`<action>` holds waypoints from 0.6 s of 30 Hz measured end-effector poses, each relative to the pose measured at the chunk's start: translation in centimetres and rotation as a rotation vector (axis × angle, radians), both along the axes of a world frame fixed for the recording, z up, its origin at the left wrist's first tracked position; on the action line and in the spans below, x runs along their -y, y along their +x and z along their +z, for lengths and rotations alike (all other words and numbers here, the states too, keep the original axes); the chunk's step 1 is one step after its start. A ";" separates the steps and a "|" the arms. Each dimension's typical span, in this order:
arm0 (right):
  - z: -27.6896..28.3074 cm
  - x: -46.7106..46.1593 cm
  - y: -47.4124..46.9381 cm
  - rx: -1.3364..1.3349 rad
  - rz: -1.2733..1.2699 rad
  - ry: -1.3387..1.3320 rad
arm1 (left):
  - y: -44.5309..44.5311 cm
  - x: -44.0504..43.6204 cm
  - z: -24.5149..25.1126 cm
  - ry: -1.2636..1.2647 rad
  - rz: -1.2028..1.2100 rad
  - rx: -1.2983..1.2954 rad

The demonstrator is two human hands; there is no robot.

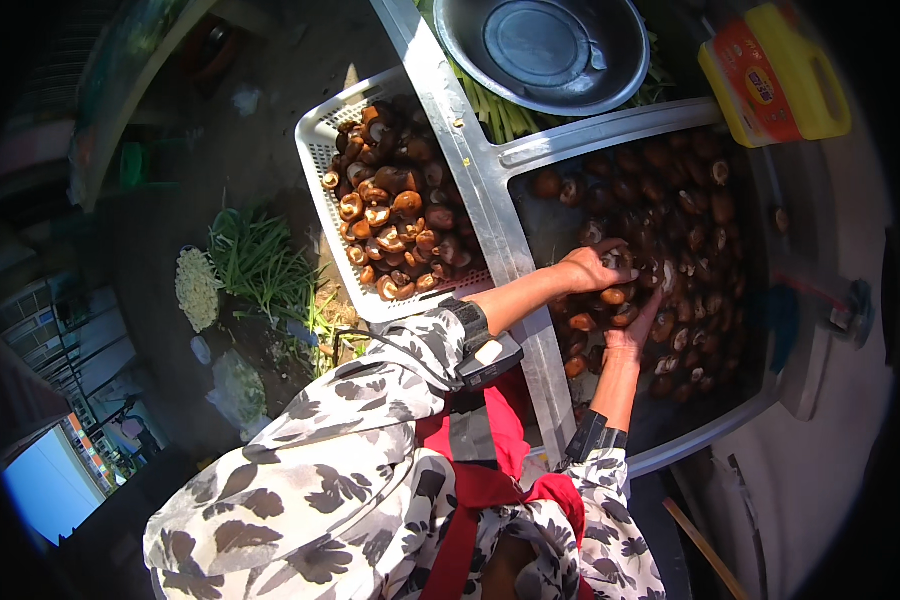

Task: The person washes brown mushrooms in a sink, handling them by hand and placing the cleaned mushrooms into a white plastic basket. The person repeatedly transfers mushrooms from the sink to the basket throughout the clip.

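Observation:
Brown shiitake mushrooms [690, 300] crowd the right-hand metal sink basin [544, 330], which looks to hold dark water. My left hand [594, 268] reaches in from the left, its fingers curled around a few mushrooms. Facing it, my right hand [637, 324] is cupped against mushrooms from below. Several wet caps sit between the two palms; my right fingertips are partly hidden among them. To the left of the sink rim stands a white perforated plastic basket [316, 176], heaped with more shiitake mushrooms [397, 202], some showing pale gills and stems.
A steel bowl [536, 45] rests over green stalks [504, 112] in the upper basin. A yellow jug [814, 82] stands at the back right corner. A tap [851, 311] is on the right. Leafy greens [259, 259] and a pale chopped heap [197, 289] lie on the ground left.

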State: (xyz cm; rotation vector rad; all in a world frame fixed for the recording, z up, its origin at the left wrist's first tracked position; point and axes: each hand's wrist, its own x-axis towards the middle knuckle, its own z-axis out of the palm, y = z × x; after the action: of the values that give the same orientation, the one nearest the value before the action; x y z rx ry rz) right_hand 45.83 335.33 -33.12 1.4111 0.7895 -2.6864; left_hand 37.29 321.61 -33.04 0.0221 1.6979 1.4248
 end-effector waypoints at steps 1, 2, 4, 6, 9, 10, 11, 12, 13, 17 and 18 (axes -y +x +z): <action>1.4 0.4 -0.5 -0.031 0.028 0.001 | -0.2 0.6 1.1 0.056 0.016 0.021; 2.7 1.2 -1.1 -0.111 0.049 0.010 | -0.3 1.4 2.3 0.040 0.057 -0.045; 5.3 3.4 -2.2 -0.193 0.085 0.044 | -0.4 3.8 4.9 0.004 0.141 -0.174; 7.7 6.7 -3.1 -0.276 0.122 0.050 | -0.8 7.9 7.2 0.100 0.202 -0.246; 9.8 13.7 -5.4 -0.300 0.252 0.019 | -1.0 16.3 10.1 0.141 0.333 -0.150; 10.1 16.4 -6.2 -0.350 0.292 -0.079 | -1.0 19.0 10.6 0.165 0.419 -0.104; 10.0 18.9 -7.4 -0.270 0.369 -0.122 | -0.9 21.9 11.1 0.188 0.463 -0.094; 9.7 21.6 -8.3 -0.283 0.406 -0.109 | -1.1 24.5 11.2 0.189 0.508 -0.032; 9.2 23.9 -9.3 -0.314 0.465 -0.163 | -1.3 26.7 10.8 0.157 0.549 -0.065; 7.3 30.0 -12.5 -0.507 0.566 -0.194 | -3.4 34.6 7.3 0.023 0.669 -0.077; 7.0 30.2 -12.7 -0.387 0.678 -0.156 | -4.4 36.0 6.1 -0.056 0.695 -0.082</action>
State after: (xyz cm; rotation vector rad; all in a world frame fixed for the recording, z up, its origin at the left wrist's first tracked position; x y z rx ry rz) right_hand 33.08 305.15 -26.10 0.4579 0.8504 -2.4028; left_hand 32.87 285.59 -26.93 -0.5998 1.9067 1.8846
